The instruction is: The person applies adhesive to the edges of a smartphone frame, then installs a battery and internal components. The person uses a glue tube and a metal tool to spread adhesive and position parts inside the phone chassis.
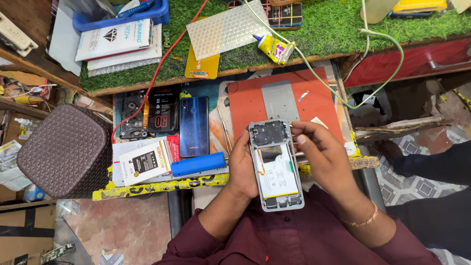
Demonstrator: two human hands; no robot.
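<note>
An opened phone [275, 164] with its back cover off is held up over the near edge of the desk [162, 187], just above the person's lap. It is gripped along its left side by the left hand [243, 169], whose fingers are curled around the frame. The top right corner of the phone is pinched by the right hand [321, 154], with the thumb and fingers closed on the frame. A white battery can be seen inside the phone. An orange mat [319, 100] is seen on the desk behind the phone. A blue phone [193, 126] is lying flat to the left, well apart from the hands. A small glue bottle [274, 49] is lying on the green grass mat [324, 24] farther back.
</note>
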